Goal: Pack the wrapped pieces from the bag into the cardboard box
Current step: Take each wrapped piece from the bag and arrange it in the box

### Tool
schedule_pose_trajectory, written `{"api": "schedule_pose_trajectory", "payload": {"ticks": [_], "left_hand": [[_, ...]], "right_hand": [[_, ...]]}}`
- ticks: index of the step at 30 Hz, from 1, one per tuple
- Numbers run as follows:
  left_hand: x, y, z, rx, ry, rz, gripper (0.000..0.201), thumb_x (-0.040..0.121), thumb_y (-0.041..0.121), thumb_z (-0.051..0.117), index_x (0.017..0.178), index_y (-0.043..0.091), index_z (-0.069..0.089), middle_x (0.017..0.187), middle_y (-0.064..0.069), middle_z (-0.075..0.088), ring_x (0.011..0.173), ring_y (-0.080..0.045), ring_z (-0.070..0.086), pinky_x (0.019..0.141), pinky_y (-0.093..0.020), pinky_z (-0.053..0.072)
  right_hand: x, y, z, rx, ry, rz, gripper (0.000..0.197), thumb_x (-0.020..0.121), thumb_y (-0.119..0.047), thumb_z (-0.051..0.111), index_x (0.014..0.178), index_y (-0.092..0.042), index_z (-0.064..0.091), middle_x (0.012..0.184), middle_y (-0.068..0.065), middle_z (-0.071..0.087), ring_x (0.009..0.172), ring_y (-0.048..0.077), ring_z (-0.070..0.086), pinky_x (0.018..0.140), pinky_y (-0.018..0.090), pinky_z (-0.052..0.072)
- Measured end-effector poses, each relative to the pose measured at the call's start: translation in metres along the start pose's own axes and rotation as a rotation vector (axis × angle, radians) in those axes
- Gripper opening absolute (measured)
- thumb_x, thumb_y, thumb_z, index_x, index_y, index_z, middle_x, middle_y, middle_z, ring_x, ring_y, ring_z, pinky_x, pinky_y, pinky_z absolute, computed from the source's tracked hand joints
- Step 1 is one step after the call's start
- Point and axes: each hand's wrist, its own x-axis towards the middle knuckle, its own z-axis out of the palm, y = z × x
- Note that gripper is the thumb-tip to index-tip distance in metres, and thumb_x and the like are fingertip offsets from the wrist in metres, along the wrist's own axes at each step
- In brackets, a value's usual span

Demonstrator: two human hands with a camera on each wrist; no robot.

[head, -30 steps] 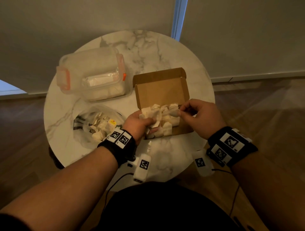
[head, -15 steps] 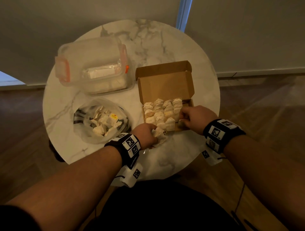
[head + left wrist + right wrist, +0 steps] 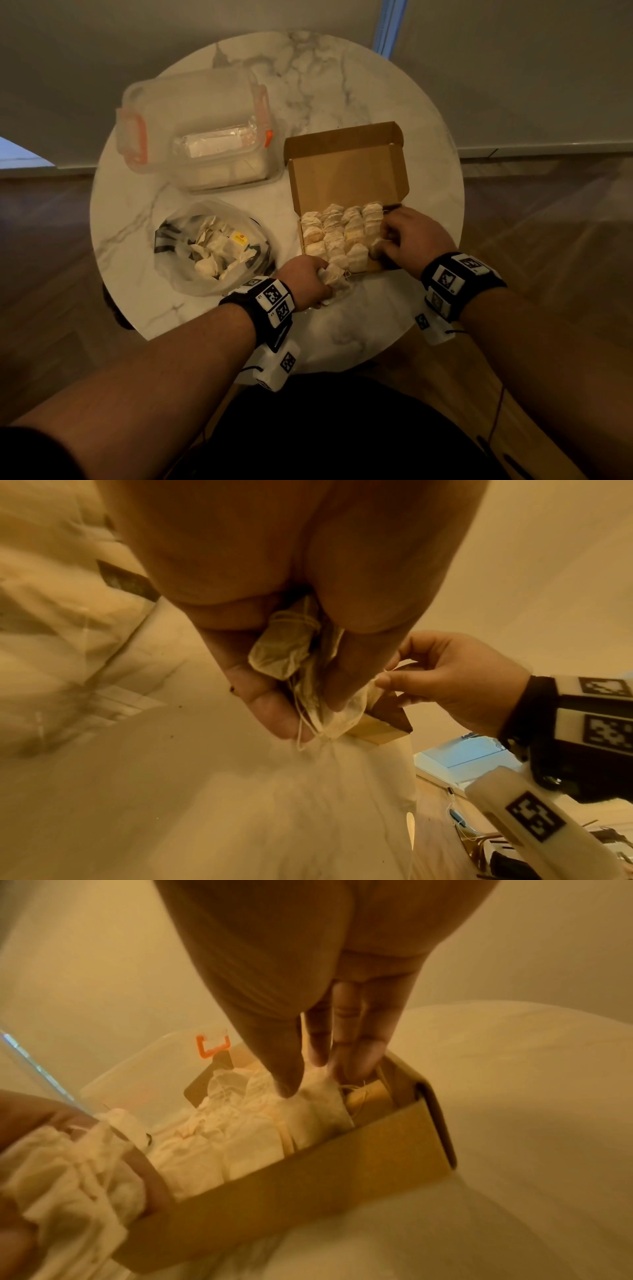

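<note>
At box's right end, right hand [image 3: 412, 238] grip pinches a piece [image 3: 322, 1096], seating it beside packed rows. Left hand [image 3: 306, 282] grip clutches spare pieces [image 3: 334, 274] at box [image 3: 346, 171] front. Best: press upright, snug to neighbours, strings tucked. Bag [image 3: 212, 246] left on table [image 3: 342, 78].

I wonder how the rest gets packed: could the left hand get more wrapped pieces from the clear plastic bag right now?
Probably not at once. The left hand already grips a bunch of white wrapped pieces beside the brown cardboard box. The clear plastic bag lies open just to its left, nothing between them.
</note>
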Motion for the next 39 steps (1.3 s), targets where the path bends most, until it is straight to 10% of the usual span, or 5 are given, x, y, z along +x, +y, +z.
{"api": "schedule_pose_trajectory", "payload": {"ticks": [12, 39], "left_hand": [[0.001, 0.002, 0.0, 0.056, 0.038, -0.002, 0.011, 0.082, 0.018, 0.076, 0.092, 0.018, 0.072, 0.077, 0.0, 0.077, 0.063, -0.01, 0.075, 0.074, -0.035, 0.064], [-0.005, 0.011, -0.005, -0.003, 0.008, -0.04, 0.011, 0.086, 0.014, 0.076, 0.093, 0.016, 0.067, 0.081, -0.003, 0.077, 0.065, -0.011, 0.076, 0.074, -0.037, 0.065]], "right_hand": [[-0.013, -0.019, 0.024, -0.287, -0.451, 0.041, 0.039, 0.098, -0.017, 0.05, 0.136, -0.018, 0.058, 0.136, 0.01, 0.059, 0.12, 0.029, 0.058, 0.098, 0.036, 0.046], [-0.021, -0.007, 0.03, -0.095, -0.296, -0.001, 0.047, 0.094, -0.007, 0.05, 0.137, -0.022, 0.063, 0.143, 0.004, 0.058, 0.127, 0.027, 0.054, 0.108, 0.034, 0.043]]}}
